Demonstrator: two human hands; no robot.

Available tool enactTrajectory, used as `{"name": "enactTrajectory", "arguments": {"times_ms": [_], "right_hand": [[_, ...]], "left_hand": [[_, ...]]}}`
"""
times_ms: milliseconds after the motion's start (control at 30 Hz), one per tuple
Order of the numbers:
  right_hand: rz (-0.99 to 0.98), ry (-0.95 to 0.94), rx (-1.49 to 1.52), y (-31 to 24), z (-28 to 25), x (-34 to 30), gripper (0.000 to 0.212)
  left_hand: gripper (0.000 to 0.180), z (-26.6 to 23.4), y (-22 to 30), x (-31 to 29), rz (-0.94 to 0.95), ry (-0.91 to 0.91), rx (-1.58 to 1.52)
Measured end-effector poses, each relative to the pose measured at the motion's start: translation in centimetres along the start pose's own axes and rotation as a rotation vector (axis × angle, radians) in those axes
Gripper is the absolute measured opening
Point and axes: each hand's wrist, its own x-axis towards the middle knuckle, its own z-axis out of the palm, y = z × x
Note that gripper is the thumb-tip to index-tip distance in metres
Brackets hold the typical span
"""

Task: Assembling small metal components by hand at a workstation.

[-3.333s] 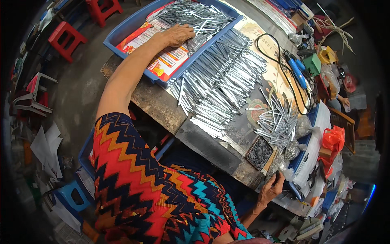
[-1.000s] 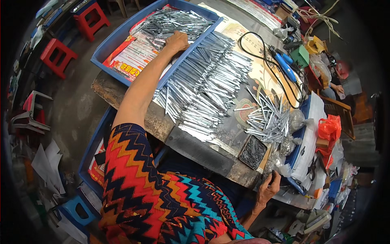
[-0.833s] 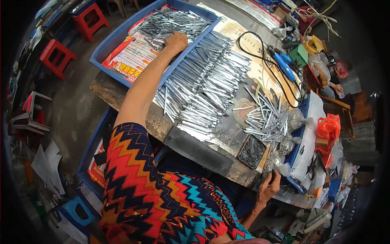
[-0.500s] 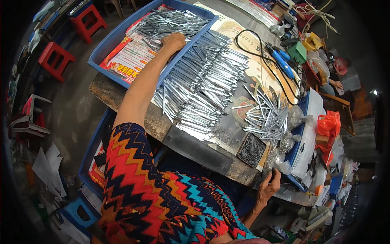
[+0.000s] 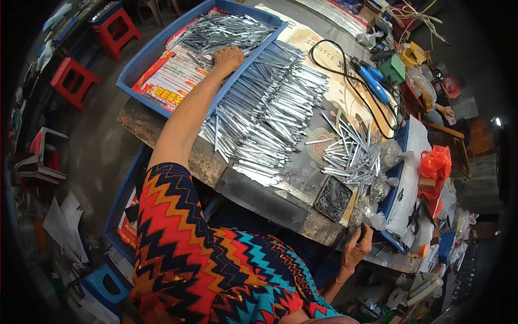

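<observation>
My left hand [image 5: 229,56] reaches into a blue plastic tray [image 5: 127,75] at the upper left. It rests at the near edge of a pile of thin silvery metal strips [image 5: 221,29]; its fingers bend down and their tips are hidden, so any hold is not visible. Beside the tray, many similar strips [image 5: 264,108] lie in overlapping rows on the table. My right hand [image 5: 358,247] is at the near right table edge, fingers loosely bent with the thumb apart, nothing visible in it. Just beyond it is a clear plastic bag [image 5: 367,213] of small parts.
A looser heap of strips [image 5: 353,151] lies right of the rows, near a small black box [image 5: 333,198] of dark pins. A blue corded hand tool [image 5: 372,83] and its black cable lie farther back. Red stools [image 5: 75,81] stand on the floor at left.
My left hand stays at the strip pile; its back has tilted and the fingers look a little more stretched. My right hand has hardly moved.
</observation>
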Motion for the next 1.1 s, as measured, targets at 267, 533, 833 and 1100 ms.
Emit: {"name": "enactTrajectory", "arguments": {"times_ms": [267,533,833,1100], "right_hand": [[0.029,0.002,0.015,-0.2,-0.3,-0.4,0.012],[0.058,-0.008,0.007,0.6,-0.1,-0.8,0.013],[0.061,-0.021,0.019,0.9,0.4,-0.6,0.013],[0.081,0.004,-0.014,1.4,-0.2,-0.9,0.013]], "left_hand": [[0.059,1.2,-0.9,-0.2,0.092,0.089,-0.008],[0.049,1.8,-1.1,-0.9,0.170,0.286,0.030],[0.048,2.0,-1.0,-0.9,0.190,0.293,-0.012],[0.049,2.6,-0.9,0.0,0.205,0.284,-0.005]]}}
